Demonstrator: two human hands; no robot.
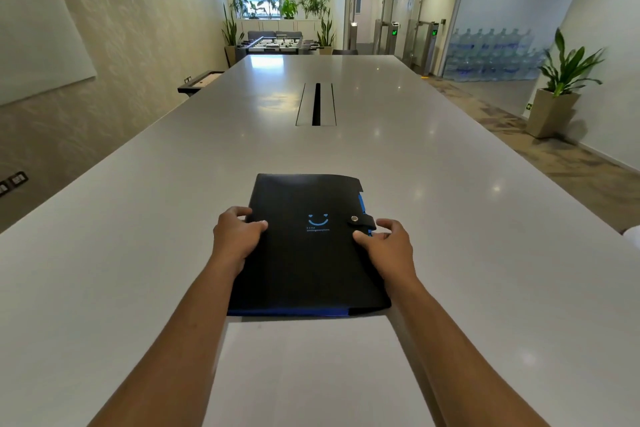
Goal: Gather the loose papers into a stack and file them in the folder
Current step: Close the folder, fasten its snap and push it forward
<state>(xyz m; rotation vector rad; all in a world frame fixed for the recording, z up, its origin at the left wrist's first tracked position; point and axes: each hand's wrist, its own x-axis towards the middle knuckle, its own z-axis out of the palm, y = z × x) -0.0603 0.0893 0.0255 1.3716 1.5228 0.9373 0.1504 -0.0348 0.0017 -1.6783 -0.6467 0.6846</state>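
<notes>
While both forearms reach forward from the near edge of the long white table (450,218), a closed black folder (304,270) lies flat on the surface, centred between the left and right edges and toward the near end. Its cover bears a blue smile logo (318,220), and a strap with a metal snap button (354,218) crosses its right edge. A blue lining shows along the near edge. The left hand (235,236) grips the folder's left edge, thumb on the cover and fingers curled around the side. The right hand (386,244) grips the right edge just below the strap, thumb pressed on the cover, fingers spread beside it. A white sheet of paper (311,367) lies nearer the near edge, its far edge tucked under the folder. A cable slot (316,104) runs along the table's midline, well beyond the folder.
</notes>
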